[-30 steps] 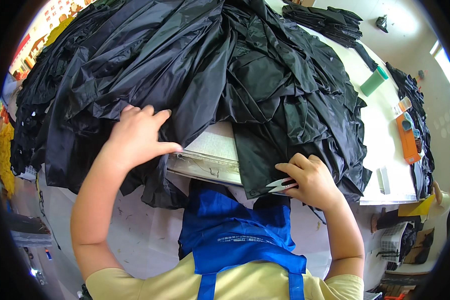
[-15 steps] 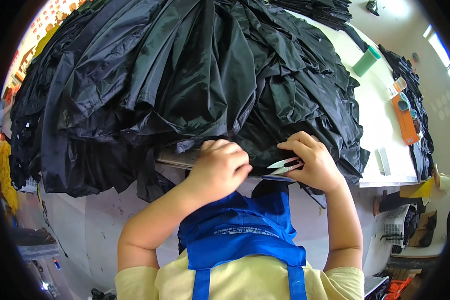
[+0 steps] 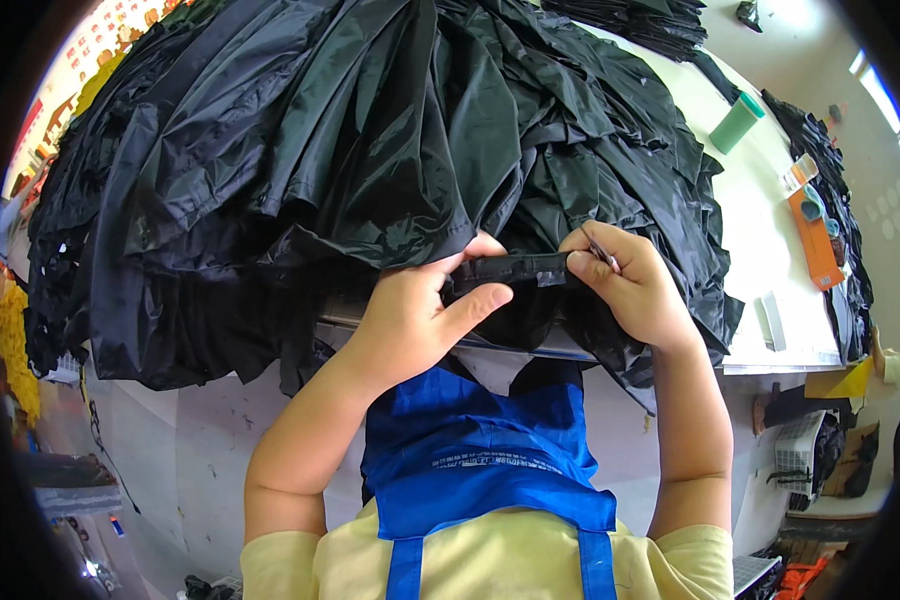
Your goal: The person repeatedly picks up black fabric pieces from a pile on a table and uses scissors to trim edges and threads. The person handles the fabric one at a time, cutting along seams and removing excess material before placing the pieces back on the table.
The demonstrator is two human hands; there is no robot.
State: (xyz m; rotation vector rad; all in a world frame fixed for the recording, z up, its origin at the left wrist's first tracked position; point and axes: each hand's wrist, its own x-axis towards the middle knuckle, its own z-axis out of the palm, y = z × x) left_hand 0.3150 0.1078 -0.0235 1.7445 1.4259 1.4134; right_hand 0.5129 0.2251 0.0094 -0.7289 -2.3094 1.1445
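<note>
A big heap of shiny black fabric pieces [image 3: 400, 150] covers the table in front of me. One hemmed edge, a folded black band [image 3: 515, 268], is stretched between my two hands near the table's front. My left hand [image 3: 415, 310] holds its left end, thumb in front and fingers partly hidden behind the cloth. At the other end, my right hand [image 3: 630, 285] pinches the band between thumb and fingers. Small metal thread snips [image 3: 600, 248] are tucked in that same hand, mostly covered by the fingers.
On the white tabletop [image 3: 755, 220] to the right stand a green cylinder [image 3: 737, 123] and an orange box [image 3: 815, 240] holding small items. More black fabric [image 3: 635, 28] is stacked at the far side. White baskets [image 3: 796, 450] sit lower right, and yellow cloth [image 3: 12, 350] hangs far left.
Both hands have lifted a fabric edge and now hold it taut between them. The snips, earlier pointing left with blades showing, have been turned up into the right hand.
</note>
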